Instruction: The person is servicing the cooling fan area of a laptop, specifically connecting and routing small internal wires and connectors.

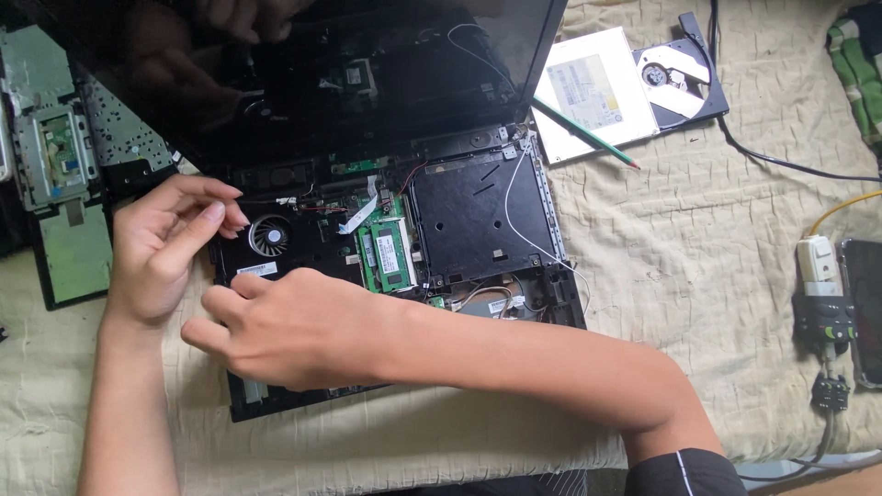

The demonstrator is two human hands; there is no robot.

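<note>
An opened black laptop base (478, 211) lies on a beige cloth, showing its round fan (269, 234) and a green memory board (390, 253). My left hand (161, 253) sits at the base's left edge beside the fan. Its fingertips are pinched at the end of a thin wire (271, 199). My right hand (285, 326) reaches across from the right and rests with curled fingers on the base's front-left corner, covering it. The dark screen (367, 64) stands open behind.
A removed palm-rest panel (64, 184) lies at the far left. At the back right are a white-topped optical drive (597, 87), its open disc tray (680, 78) and a green pencil (588, 136). A plug adapter (822, 276) and a phone (868, 303) sit at the right edge.
</note>
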